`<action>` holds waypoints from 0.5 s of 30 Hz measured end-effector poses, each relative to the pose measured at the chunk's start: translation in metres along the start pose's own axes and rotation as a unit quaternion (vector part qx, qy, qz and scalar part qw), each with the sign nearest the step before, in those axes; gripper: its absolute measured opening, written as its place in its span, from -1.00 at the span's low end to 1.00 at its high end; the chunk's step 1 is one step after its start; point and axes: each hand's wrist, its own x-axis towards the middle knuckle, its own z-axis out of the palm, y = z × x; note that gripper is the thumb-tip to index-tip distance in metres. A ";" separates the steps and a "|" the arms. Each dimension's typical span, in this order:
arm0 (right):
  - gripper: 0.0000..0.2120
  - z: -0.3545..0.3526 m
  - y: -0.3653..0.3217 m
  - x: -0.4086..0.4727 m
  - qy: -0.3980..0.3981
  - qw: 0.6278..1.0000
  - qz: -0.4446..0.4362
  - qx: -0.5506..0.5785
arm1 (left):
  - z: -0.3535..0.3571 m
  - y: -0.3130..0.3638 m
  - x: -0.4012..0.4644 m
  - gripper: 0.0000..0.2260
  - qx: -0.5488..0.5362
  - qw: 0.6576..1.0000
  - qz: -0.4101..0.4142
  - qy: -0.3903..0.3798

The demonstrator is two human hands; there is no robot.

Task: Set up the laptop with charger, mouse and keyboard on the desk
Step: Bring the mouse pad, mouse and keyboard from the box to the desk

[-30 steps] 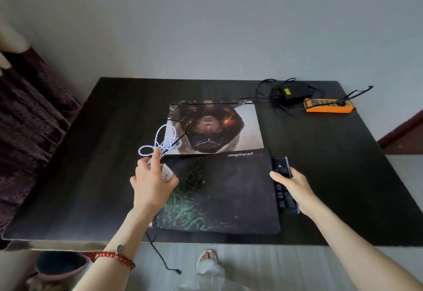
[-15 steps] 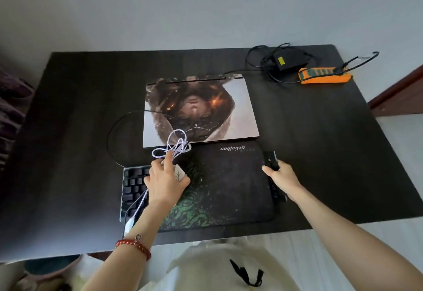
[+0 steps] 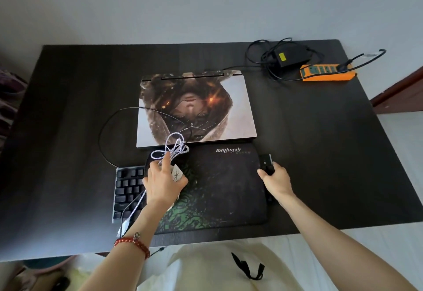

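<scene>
A closed laptop (image 3: 196, 107) with a printed lid lies mid-desk, a thin black cable running to its back edge. In front of it a black and green mouse pad (image 3: 224, 187) covers most of a black keyboard (image 3: 128, 194). My left hand (image 3: 162, 183) holds a white mouse (image 3: 177, 174) on the pad, its white braided cable (image 3: 171, 149) bunched above my fingers. My right hand (image 3: 275, 181) grips the keyboard's right end, which sticks out from under the pad. The black charger brick (image 3: 290, 56) lies at the back right among coiled cables.
An orange power strip (image 3: 327, 73) lies at the desk's back right corner with a plug in it. A thin black cable (image 3: 107, 130) loops left of the laptop. The dark desk (image 3: 68, 107) meets a grey wall behind; its front edge is at my waist.
The view has shifted so the keyboard's left part now shows from under the pad. Both hands keep their holds on the mouse and the keyboard's end.
</scene>
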 end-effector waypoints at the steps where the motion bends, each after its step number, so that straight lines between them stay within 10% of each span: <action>1: -0.58 0.000 0.000 -0.001 0.005 1.000 0.000 0.007 | 0.001 0.001 0.000 -0.29 0.001 1.000 0.001 -0.002; 15: -0.80 0.011 -0.028 -0.014 0.082 0.985 -0.103 -0.108 | -0.012 0.005 -0.004 -0.29 -0.079 0.997 0.017 -0.021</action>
